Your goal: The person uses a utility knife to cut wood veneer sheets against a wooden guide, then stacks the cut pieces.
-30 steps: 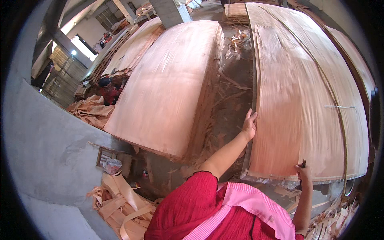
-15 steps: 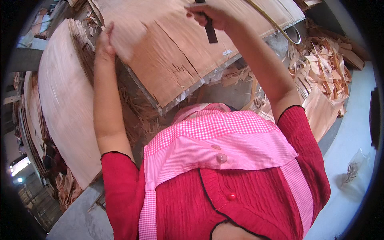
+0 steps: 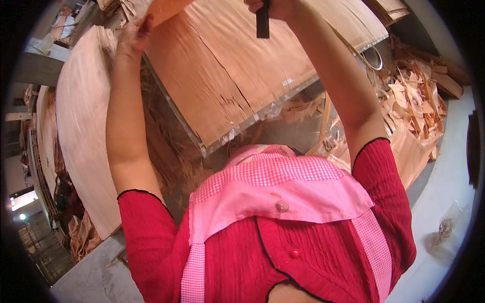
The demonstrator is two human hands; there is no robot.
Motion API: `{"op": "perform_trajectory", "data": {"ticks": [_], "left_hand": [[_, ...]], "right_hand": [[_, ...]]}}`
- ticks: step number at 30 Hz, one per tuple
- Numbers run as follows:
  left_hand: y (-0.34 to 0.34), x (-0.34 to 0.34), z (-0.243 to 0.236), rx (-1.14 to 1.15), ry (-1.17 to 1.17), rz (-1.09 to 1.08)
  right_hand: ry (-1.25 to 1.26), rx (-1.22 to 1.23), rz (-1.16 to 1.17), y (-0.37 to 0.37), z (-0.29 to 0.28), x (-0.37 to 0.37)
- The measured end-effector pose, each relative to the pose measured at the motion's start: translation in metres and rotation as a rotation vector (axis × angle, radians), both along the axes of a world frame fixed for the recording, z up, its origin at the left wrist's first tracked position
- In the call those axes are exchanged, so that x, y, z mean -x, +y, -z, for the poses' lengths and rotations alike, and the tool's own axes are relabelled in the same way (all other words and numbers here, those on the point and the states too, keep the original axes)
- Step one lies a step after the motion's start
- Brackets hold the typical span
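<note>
My left hand (image 3: 132, 35) is raised at the top left and grips the edge of a thin sheet of wood veneer (image 3: 166, 9). My right hand (image 3: 275, 7) is at the top edge, closed around a short dark tool (image 3: 262, 22) whose end points down. Both hands are over a stack of pale brown veneer sheets (image 3: 237, 76) on a metal-edged table (image 3: 242, 126). The top sheet has cracks along its grain near the front corner. My red and pink checked top fills the lower part of the view.
A second tall stack of veneer (image 3: 83, 131) stands at the left. Broken veneer scraps (image 3: 414, 106) are piled at the right, beside a grey concrete floor (image 3: 444, 197). A loop of cord or hose (image 3: 373, 56) lies by the table's right end.
The view has tilted down from the wide stacks to my chest and raised arms. My left hand moved from lying flat on the sheet edge to gripping it; the sheet corner has lifted slightly.
</note>
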State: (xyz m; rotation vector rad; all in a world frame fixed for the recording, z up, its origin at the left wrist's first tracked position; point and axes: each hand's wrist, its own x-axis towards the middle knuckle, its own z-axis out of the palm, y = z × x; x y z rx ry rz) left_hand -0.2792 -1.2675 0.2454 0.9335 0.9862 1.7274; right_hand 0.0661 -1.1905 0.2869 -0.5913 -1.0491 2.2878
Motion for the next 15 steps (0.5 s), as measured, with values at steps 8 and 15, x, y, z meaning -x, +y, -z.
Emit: {"op": "perform_trajectory", "data": {"ticks": [8, 15], "left_hand": [[-0.098, -0.106, 0.11, 0.571, 0.298, -0.123], [-0.144, -0.141, 0.188, 0.546, 0.813, -0.308]], "right_hand": [[-0.919, -0.501, 0.004, -0.081, 0.12, -0.079], [-0.886, -0.365, -0.083, -0.14, 0.224, -0.097]]}}
